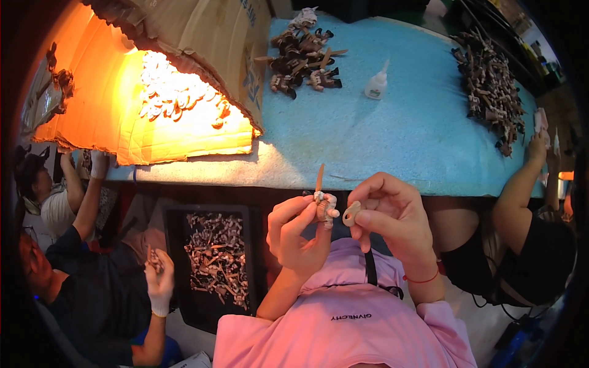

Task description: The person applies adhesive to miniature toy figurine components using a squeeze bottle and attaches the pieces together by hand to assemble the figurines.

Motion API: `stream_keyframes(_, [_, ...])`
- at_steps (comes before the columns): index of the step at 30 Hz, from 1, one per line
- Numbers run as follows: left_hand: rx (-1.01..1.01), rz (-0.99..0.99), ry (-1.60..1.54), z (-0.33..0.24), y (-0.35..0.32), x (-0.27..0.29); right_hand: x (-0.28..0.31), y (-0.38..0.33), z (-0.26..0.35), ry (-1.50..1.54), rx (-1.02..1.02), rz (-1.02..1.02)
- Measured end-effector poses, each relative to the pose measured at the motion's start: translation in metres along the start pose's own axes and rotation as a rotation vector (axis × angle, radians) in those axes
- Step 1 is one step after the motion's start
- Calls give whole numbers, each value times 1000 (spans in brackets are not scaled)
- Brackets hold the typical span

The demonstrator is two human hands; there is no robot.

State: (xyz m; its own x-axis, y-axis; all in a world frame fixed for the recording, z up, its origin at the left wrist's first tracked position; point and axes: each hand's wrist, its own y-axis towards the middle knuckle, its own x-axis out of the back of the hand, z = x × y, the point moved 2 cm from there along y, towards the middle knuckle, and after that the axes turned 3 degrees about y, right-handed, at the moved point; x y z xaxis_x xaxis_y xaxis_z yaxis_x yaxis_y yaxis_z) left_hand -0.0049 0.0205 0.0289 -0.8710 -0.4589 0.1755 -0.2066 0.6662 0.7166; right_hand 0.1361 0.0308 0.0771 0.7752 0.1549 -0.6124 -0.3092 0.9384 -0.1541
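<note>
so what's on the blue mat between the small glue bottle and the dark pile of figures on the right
Nothing: in the head view the blue mat is bare between the glue bottle and the right-hand pile of figures.

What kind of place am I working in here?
Likely a small hand-assembly workshop for toy figures: heaps of small figure parts lie on a blue-covered table, a glue bottle stands nearby, and other people sit around it handling the same pieces.

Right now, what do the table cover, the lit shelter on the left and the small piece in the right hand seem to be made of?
Table cover: looks like light blue foam or felt, matte, slightly fuzzy. Lit shelter: brown corrugated cardboard, with creased, torn edges and flaps. Small piece pinched in the right hand: tan, smooth, with a hole; possibly moulded plastic or resin, too small to be sure.
</note>
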Motion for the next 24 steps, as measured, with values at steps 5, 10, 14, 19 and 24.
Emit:
stream_keyframes(5, [-48, 29, 48, 1, 0, 4, -2, 3, -8, -33, 26, -16])
stream_keyframes(10, [-76, 40, 76, 2, 2, 6, -3, 3, -10, -24, 3, -18])
stream_keyframes(14, [-101, 30, 103, 3, 3, 6, -4, 4, -12, 12, 4, -22])
stream_keyframes(19, [-147, 34, 132, 2, 6, 5, -2, 4, -12, 66, -33, -19])
stream_keyframes(24, [-143, 48, 125, 4, 5, 6, -3, 3, -12, 25, -3, -21])
